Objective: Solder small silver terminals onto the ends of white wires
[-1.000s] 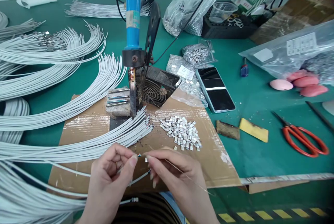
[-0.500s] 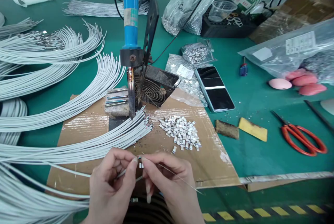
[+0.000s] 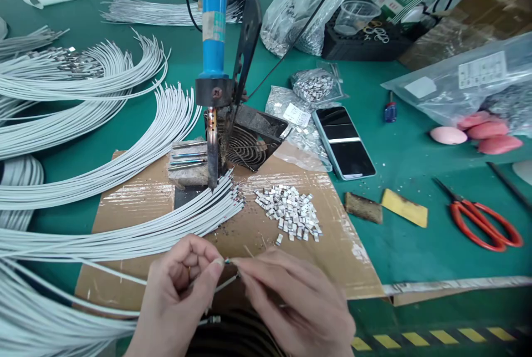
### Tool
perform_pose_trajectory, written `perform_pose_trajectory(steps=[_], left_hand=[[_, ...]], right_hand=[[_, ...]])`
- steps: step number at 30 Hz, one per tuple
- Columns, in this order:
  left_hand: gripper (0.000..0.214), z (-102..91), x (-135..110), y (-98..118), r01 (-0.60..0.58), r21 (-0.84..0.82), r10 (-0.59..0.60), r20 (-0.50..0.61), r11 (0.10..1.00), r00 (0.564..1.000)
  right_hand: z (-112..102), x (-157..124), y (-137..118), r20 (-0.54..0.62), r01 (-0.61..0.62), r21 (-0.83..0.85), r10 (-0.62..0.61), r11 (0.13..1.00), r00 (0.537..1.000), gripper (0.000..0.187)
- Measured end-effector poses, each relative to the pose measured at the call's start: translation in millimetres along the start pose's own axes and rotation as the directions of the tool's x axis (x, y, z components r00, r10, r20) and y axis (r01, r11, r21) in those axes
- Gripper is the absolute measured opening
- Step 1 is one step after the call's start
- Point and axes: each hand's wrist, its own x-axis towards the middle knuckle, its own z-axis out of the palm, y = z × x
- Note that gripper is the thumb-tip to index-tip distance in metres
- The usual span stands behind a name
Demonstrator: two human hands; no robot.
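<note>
My left hand (image 3: 178,290) is closed in a pinch on a white cable, whose thin coloured wire end (image 3: 227,261) sticks out past the thumb tip. My right hand (image 3: 295,301) has its thumb and forefinger pressed together at that same wire end, its other fingers curled underneath. Below the fingertips another white cable stretch (image 3: 226,283) shows between the hands. Lower down, a small metal plug (image 3: 214,319) hangs near the left wrist. Just beyond the hands lie a bundle of white cables (image 3: 199,215) and a pile of small metal connector shells (image 3: 288,210) on cardboard (image 3: 332,268).
A blue soldering iron (image 3: 214,24) stands clamped tip-down over the cable ends, beside a small fan (image 3: 245,143). To the right are a phone (image 3: 344,143), a yellow sponge (image 3: 404,208) and red-handled scissors (image 3: 484,224). More white cable bundles (image 3: 83,179) cover the left side.
My right hand has turned and shifted right, its back now more toward the camera. The thin strand across it and the small white piece between the hands no longer show.
</note>
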Motion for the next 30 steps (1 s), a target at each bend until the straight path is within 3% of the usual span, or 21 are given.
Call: perform_pose_trajectory(steps=[2, 4, 7, 9, 11, 19, 23, 30], left_hand=[[0.026, 0.0, 1.2, 0.8, -0.009, -0.016, 0.008, -0.035, 1.0, 0.999], [0.023, 0.2, 1.9, 0.9, -0.02, -0.022, 0.019, -0.054, 1.0, 0.998], [0.019, 0.4, 1.9, -0.4, -0.04, 0.0, 0.04, -0.056, 0.999, 0.998], [0.016, 0.1, 1.8, -1.6, -0.055, 0.029, 0.056, -0.061, 0.998, 0.997], [0.014, -0.4, 1.8, -2.3, -0.069, 0.059, 0.072, -0.055, 0.996, 0.996], [0.012, 3.6, 1.3, 2.1, -0.109, 0.043, 0.111, -0.032, 0.993, 0.993], [0.013, 6.2, 0.5, 3.6, -0.11, 0.02, 0.111, -0.053, 0.994, 0.992], [0.013, 7.1, 1.6, 3.5, -0.139, 0.04, 0.141, -0.048, 0.99, 0.989]], right_hand=[[-2.3, 0.8, -1.1, -0.1, -0.15, 0.106, 0.161, 0.983, 0.982, 0.033], [-0.6, 1.5, -3.9, -0.141, -0.31, 0.248, 0.351, 0.918, 0.926, 0.028], [6.4, 3.9, -9.2, -0.092, -0.499, 0.48, 0.607, 0.722, 0.789, 0.017], [11.1, 6.8, -12.0, -0.022, -0.563, 0.591, 0.71, 0.577, 0.704, 0.01], [14.3, 10.2, -13.7, 0.032, -0.581, 0.642, 0.739, 0.501, 0.673, 0.008], [15.4, 16.1, -11.1, 0.092, -0.552, 0.58, 0.626, 0.599, 0.775, 0.016], [15.9, 14.5, -7.5, 0.073, -0.505, 0.523, 0.554, 0.687, 0.829, 0.02], [11.9, 18.2, -5.1, 0.094, -0.484, 0.479, 0.505, 0.732, 0.858, 0.027]])
